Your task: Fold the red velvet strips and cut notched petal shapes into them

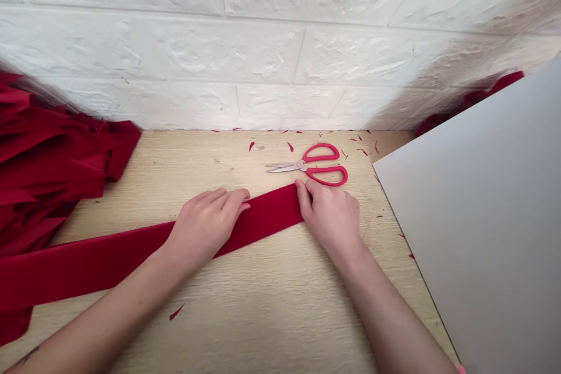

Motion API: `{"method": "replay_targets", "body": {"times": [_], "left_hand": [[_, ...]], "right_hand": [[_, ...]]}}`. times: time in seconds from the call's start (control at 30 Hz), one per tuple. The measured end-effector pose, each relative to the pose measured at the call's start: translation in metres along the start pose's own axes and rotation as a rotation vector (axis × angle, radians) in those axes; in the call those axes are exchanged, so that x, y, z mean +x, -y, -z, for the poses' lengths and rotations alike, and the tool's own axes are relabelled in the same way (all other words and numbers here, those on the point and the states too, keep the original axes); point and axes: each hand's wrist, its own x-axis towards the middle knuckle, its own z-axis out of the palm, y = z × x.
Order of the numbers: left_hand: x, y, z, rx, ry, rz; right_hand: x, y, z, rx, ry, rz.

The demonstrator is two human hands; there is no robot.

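Note:
A long dark red fabric strip [267, 213] lies slantwise across the table, running off the left edge of the view. My left hand [208, 219] rests over its middle with the fingers curled at the strip's far edge. At the strip's right end, my right hand [331, 210] pinches the fabric between thumb and fingers. Just beyond that hand lies a pair of scissors [302, 165] with red handles, its blades pointing left and slightly apart. Neither hand touches the blades.
A heap of red fabric [48, 158] is piled at the left. A large pale grey panel [482, 234] covers the right side, with more red fabric [473, 99] behind it. Small red scraps [176, 312] dot the wooden table [263, 315]. A white brick-patterned wall [263, 52] stands behind.

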Motion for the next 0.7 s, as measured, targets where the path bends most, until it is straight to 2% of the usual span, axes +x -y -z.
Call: {"method": "replay_targets", "body": {"times": [0.3,0.53,0.7], "left_hand": [[0.003,-0.004,0.005,0.127,0.027,0.004],[0.002,-0.01,0.009,0.071,0.111,0.088],[-0.003,-0.006,0.006,0.009,0.146,0.146]], "right_hand": [[-0.002,0.0,0.0,0.025,-0.003,0.007],[-0.004,-0.002,-0.002,0.104,-0.107,0.053],[-0.004,-0.002,-0.004,0.109,-0.152,0.024]]}}
